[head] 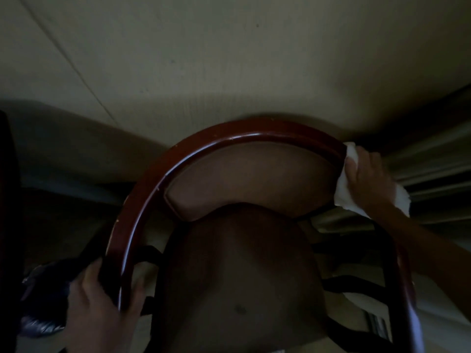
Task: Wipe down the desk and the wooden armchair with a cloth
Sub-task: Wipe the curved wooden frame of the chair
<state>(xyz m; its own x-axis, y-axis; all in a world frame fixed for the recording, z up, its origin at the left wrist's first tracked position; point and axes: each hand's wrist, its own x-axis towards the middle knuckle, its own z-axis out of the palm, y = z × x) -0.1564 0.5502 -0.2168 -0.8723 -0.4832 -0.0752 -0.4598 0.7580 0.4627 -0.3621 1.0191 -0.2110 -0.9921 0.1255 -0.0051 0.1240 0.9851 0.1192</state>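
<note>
The wooden armchair (204, 151) fills the lower middle of the dim head view, seen from above: a glossy dark red curved rail runs round a brown padded back and seat. My right hand (367, 179) grips a white cloth (344, 192) wrapped over the right end of the curved rail. My left hand (102, 301) holds the left arm of the rail, thumb on the inner side. The desk is not in view.
A pale wall (229, 59) stands right behind the chair. A dark piece of furniture (6, 225) edges the far left, with a crumpled dark plastic bag (40, 301) beside my left hand. Pale folds, perhaps curtains (433, 154), hang at the right.
</note>
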